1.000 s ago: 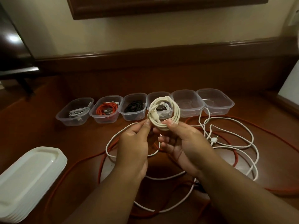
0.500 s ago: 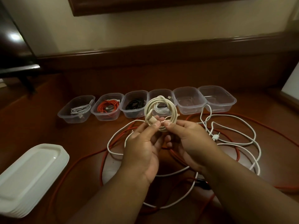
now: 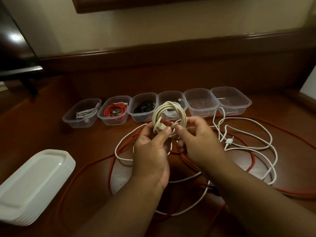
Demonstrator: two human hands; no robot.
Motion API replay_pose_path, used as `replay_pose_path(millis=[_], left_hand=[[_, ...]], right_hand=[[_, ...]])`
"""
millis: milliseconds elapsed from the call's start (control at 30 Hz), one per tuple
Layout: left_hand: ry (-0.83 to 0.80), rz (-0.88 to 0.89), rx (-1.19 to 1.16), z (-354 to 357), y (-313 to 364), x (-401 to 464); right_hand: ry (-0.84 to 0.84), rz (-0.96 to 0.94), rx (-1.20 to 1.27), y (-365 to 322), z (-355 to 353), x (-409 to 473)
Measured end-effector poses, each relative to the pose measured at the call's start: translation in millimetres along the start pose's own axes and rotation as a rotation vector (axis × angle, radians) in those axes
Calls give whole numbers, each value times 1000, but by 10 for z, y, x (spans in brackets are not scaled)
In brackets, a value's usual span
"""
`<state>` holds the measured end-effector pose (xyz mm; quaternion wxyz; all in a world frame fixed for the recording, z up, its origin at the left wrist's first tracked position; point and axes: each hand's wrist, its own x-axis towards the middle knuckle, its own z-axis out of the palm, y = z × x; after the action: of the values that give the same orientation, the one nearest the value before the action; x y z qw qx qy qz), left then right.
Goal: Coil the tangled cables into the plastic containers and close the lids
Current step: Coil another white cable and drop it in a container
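I hold a coiled cream cable (image 3: 181,112) up in front of the row of clear containers. My left hand (image 3: 150,151) pinches the coil's lower left side at its plug, and my right hand (image 3: 196,139) pinches the lower right side. Several containers stand in a row: one with a white cable (image 3: 82,113), one with a red cable (image 3: 113,111), one with a black cable (image 3: 142,106), one partly hidden behind the coil (image 3: 171,98), and two empty ones (image 3: 201,101) (image 3: 230,100). A loose white cable (image 3: 239,147) and a long red cable (image 3: 85,168) lie tangled on the wooden surface.
A stack of white lids (image 3: 34,183) sits at the near left. A wooden ledge and wall run behind the containers. A dark stand (image 3: 22,71) is at the far left. A white object edge (image 3: 309,82) shows at the right.
Both hands have shifted their pinch along the coil's lower edge, and the coil has tilted slightly. The cables on the surface lie as before.
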<state>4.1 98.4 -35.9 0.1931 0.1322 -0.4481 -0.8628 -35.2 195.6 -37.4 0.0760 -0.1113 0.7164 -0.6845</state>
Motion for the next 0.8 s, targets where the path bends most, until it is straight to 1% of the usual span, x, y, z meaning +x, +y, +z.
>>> replay_pose_path(millis=[100,167,333,467,533,667,800], left_hand=[[-13,54,32,8,-13,-1],[-24,63,23,5,-11,2],[-60,-38,-132,-10,6,13],[-50,-97,-179,-23,9,41],[-46,-73,-127,-35,0,61],[-7,41,69,-52,-30,97],[2,65,176,-81,-17,105]], right_hand=[[60,-250,-89,15,-15,-52],[44,-324,-105,24,-13,-69],[-14,-237,40,31,-23,-10],[-34,-234,4,66,-25,18],[-26,-273,-49,86,-34,18],[-47,-404,-241,92,-42,-22],[-34,-465,-299,62,-40,-46]])
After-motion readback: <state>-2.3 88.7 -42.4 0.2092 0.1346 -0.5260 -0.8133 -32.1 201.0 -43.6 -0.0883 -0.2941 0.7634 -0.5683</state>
